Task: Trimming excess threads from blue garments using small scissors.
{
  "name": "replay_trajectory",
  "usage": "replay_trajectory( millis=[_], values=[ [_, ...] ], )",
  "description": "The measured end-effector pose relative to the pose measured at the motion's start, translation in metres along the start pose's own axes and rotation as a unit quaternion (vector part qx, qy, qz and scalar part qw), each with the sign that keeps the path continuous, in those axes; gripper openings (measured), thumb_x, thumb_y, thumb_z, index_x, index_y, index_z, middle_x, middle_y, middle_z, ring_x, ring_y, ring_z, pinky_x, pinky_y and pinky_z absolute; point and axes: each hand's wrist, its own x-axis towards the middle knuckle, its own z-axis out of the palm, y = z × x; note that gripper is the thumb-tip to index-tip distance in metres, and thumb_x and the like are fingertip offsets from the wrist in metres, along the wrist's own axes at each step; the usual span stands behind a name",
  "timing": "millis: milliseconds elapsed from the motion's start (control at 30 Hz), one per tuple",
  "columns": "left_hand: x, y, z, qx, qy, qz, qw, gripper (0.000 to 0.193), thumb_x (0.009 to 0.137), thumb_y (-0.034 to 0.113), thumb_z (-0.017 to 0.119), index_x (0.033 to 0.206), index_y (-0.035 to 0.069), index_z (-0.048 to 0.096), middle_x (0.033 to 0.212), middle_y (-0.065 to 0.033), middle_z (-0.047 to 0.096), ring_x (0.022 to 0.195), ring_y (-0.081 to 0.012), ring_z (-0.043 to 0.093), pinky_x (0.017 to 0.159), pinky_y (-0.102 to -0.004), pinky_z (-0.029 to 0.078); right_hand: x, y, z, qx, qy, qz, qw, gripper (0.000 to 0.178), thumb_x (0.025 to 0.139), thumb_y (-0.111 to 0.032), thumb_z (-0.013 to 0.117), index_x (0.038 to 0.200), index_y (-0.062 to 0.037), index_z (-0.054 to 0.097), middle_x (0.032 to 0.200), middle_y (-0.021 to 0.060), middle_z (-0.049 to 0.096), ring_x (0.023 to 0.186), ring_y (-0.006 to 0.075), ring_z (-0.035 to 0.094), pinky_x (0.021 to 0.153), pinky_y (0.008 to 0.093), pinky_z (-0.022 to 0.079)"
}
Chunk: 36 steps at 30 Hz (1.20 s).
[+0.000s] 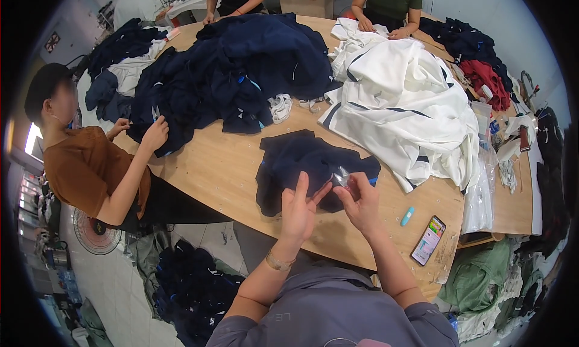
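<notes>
My right hand is closed in a pinch around a small shiny, silvery-clear piece; its exact kind cannot be made out. Beside it my left hand has its thumb raised and its fingers stretched toward that piece, their tips close to it. I cannot tell whether they touch it. Under both hands a dark navy garment lies spread on the wooden table, with a bit of bright blue at its right edge.
A large navy garment pile and a white garment pile cover the far side. A phone and a turquoise capped tool lie at right. A co-worker at left handles navy cloth with snips; two others stand opposite.
</notes>
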Motion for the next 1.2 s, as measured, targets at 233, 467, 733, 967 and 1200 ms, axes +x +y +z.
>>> replay_trajectory(
  millis=[233, 467, 733, 967, 1200],
  values=[
    [0.000, -0.009, -0.011, -0.004, -0.034, -0.004, 0.999, 0.032, 0.094, 0.024, 0.042, 0.098, -0.005, 0.057, 0.101, -0.0136, 0.060, 0.095, -0.0216, 0.060, 0.082, -0.0311, 0.049, 0.009, -0.021, 0.009, 0.199, 0.012, 0.108, 0.974, 0.021, 0.077, -0.003, 0.066, 0.094, -0.0015, 0.054, 0.066, 0.0014, 0.058, 0.053, 0.0038, 0.044, 0.047, 0.0178, 0.035],
    [-0.001, 0.014, 0.020, 0.008, 0.033, -0.033, 0.999, 0.034, 0.093, 0.019, 0.046, 0.063, 0.003, 0.050, 0.074, -0.0051, 0.056, 0.089, -0.0215, 0.061, 0.076, -0.0305, 0.049, -0.003, -0.006, 0.009, 0.123, 0.001, -0.034, 0.992, 0.029, 0.067, 0.011, 0.055, 0.092, -0.0041, 0.060, 0.069, 0.0084, 0.059, 0.053, 0.0120, 0.053, 0.050, 0.0203, 0.041],
    [0.004, 0.012, -0.001, -0.062, 0.015, -0.073, 0.995, 0.022, 0.093, 0.024, 0.046, 0.090, 0.004, 0.056, 0.086, -0.0087, 0.060, 0.084, -0.0261, 0.062, 0.068, -0.0290, 0.049, -0.011, -0.005, 0.003, 0.089, -0.049, 0.056, 0.993, 0.019, 0.073, 0.002, 0.063, 0.090, -0.0016, 0.056, 0.060, 0.0026, 0.053, 0.050, 0.0062, 0.045, 0.048, 0.0188, 0.036],
    [0.003, 0.038, -0.059, 0.018, -0.156, -0.018, 0.987, 0.032, 0.092, 0.038, 0.042, 0.108, 0.010, 0.048, 0.088, -0.0094, 0.059, 0.045, -0.0095, 0.040, 0.036, -0.0180, 0.027, -0.010, 0.022, 0.012, 0.271, 0.072, 0.204, 0.938, 0.020, 0.082, -0.007, 0.062, 0.100, -0.0037, 0.053, 0.061, -0.0085, 0.045, 0.054, -0.0018, 0.034, 0.047, 0.0141, 0.026],
    [0.015, 0.027, -0.110, 0.144, 0.108, -0.093, 0.979, 0.020, 0.083, 0.021, 0.062, 0.094, 0.010, 0.050, 0.067, 0.0053, 0.049, 0.038, -0.0011, 0.026, 0.035, -0.0168, 0.019, -0.033, 0.065, 0.024, 0.213, 0.024, 0.242, 0.946, 0.032, 0.083, -0.006, 0.060, 0.113, -0.0021, 0.052, 0.069, -0.0057, 0.043, 0.055, 0.0010, 0.031, 0.049, 0.0153, 0.028]
  ],
)
